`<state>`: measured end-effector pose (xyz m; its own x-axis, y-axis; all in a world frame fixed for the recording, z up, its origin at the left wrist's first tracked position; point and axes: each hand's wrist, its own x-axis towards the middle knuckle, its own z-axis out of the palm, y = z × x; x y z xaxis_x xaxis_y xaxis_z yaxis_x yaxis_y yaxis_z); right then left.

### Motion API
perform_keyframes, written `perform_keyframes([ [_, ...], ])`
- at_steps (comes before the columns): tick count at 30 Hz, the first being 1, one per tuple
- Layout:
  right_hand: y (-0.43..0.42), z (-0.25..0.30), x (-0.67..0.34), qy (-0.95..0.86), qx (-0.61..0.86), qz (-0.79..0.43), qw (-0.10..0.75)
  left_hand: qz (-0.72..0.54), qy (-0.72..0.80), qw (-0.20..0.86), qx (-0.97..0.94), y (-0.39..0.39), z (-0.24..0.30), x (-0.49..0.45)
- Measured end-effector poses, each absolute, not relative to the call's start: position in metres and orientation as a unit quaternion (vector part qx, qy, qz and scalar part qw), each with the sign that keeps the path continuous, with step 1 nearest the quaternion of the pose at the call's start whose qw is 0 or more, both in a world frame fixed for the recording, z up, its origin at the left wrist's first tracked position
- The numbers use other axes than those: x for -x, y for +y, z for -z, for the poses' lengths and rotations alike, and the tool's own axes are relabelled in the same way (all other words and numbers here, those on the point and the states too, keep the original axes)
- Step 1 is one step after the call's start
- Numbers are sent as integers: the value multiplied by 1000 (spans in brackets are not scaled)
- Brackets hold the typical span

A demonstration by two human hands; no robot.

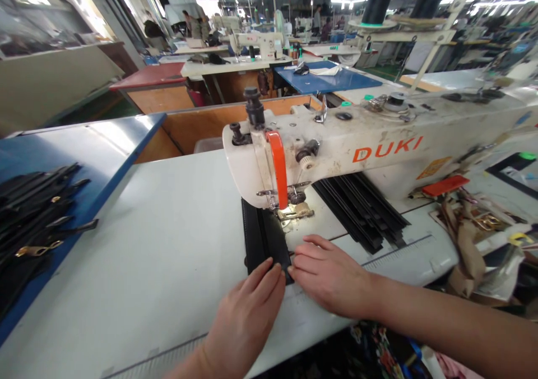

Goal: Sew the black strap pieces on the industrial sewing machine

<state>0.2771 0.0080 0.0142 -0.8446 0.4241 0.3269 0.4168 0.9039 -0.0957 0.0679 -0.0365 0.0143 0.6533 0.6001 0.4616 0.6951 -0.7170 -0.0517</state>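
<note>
White and scuffed, the sewing machine (378, 138) marked DUKI stands across the pale tabletop (147, 255) in the head view, its needle end towards the left. An orange guard (278, 169) runs down the front of that end, and below it sits the presser foot (294, 212), lit by a small lamp.

A black strip (263, 233) lies lengthwise on the tabletop just left of the presser foot, its far end under the machine head and its near end towards the person. Both hands meet at that near end. The left hand (247, 317) lies palm down, its fingertips on the strip's near edge. The right hand (332, 275) lies flat beside it, fingers pointing left and touching the strip's near right corner. Neither grip closes around anything: each is spread wide and flat, pressing down on the strip and the tabletop.

Behind the right hand, under the machine's arm, a stack of black strips (361, 208) lies at a slant. A printed ruler scale (399, 249) runs along the tabletop near the right forearm. Further right lies a clutter of brown pieces and brass buckles (471, 227).

On the left, a blue side table (105, 149) carries a heap of black straps (33, 216), some with brass clasps. Other machines and people show far behind, too small to describe.
</note>
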Motion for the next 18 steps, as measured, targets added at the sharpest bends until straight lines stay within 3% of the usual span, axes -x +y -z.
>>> perform_keyframes([
  [9, 44, -20, -262, -948, 279, 15, 153, 222, -354, 125, 900, 11, -11, -60],
  [18, 55, -12, -252, -914, 345, 21, 212, 224, -345, 159, 897, 56, -5, -47],
])
